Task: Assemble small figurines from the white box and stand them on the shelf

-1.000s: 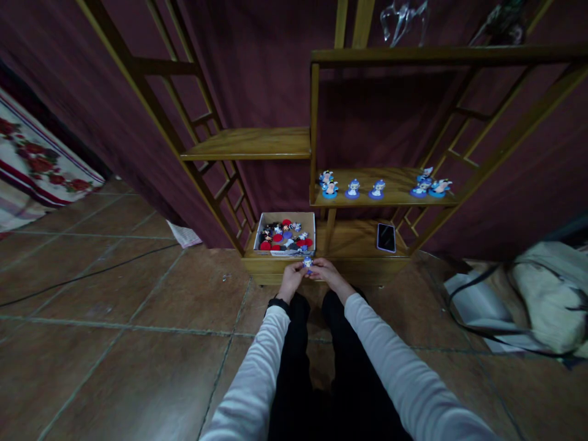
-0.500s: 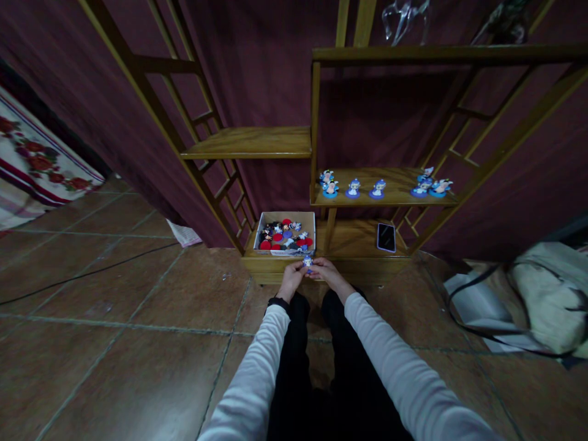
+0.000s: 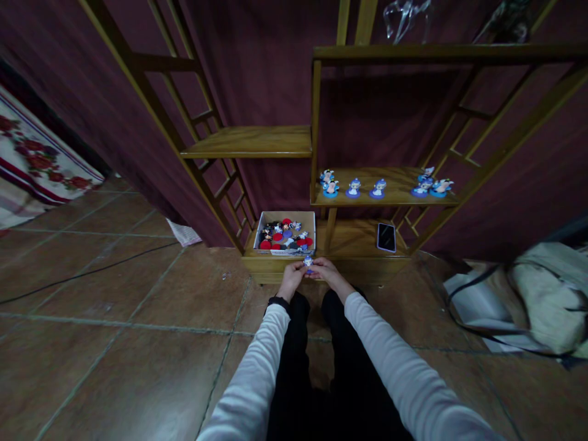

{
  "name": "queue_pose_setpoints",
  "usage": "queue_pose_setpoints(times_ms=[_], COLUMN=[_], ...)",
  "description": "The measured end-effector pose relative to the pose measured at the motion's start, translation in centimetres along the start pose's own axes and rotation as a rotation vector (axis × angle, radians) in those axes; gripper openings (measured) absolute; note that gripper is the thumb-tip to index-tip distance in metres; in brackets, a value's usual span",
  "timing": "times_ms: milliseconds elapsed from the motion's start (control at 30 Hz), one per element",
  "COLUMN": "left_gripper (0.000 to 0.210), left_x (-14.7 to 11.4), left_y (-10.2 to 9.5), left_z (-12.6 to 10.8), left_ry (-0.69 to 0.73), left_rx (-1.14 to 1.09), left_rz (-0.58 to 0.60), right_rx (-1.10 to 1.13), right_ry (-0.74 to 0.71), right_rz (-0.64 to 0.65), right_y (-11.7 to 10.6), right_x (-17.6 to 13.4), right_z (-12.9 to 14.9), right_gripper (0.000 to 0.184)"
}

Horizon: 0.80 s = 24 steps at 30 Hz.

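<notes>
A small purple-and-white figurine (image 3: 308, 261) is held near the centre of the frame, just below the box and in front of the wooden edge of the shelf unit (image 3: 367, 267). It is pinched by the fingertips of the left hand (image 3: 290, 278) on one side and of the right hand (image 3: 327, 271) on the other, so both hands are taken to be grasping the same piece. It is held roughly upright, and purple is seen at its foot; whether base and body are fully joined cannot be told at this size.

For handling of this kind, the lower part is best steadied by one hand while the body is turned or pressed lightly by the other, with the force directed straight down and not sideways. Thin parts near the head should be spared any squeezing. The piece is best held over the box (image 3: 275, 216) at centre left, where loose figures and red discs (image 3: 265, 245) are gathered, so that a dropped part would be caught. For comparison, the two purple figures (image 3: 365, 188) standing apart on the shelf (image 3: 399, 187) at centre right can be consulted, each being set upright on its round base
</notes>
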<state>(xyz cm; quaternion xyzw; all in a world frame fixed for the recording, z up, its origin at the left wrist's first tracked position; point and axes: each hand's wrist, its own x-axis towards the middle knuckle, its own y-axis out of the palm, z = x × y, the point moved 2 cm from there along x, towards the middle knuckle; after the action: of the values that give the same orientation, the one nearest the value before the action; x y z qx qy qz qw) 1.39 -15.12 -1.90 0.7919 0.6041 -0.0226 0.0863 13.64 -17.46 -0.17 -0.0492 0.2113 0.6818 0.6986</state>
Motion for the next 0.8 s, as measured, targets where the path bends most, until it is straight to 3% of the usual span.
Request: queue_pose_setpoints(times_ms=[433, 800], left_gripper=[0.02, 0.019], left_x=[-0.02, 0.09], left_y=[-0.04, 0.04], left_z=[0.21, 0.27], left_ry=[-0.016, 0.013], left_rx=[-0.023, -0.025], left_rz=[0.02, 0.015], right_rx=[-0.034, 0.08], right_ry=[0.003, -0.024], right_rz=[0.014, -0.032], right_y=[-0.24, -0.49], right_x=[0.29, 0.66], right_z=[-0.44, -0.88], right_gripper=[0.011, 0.018])
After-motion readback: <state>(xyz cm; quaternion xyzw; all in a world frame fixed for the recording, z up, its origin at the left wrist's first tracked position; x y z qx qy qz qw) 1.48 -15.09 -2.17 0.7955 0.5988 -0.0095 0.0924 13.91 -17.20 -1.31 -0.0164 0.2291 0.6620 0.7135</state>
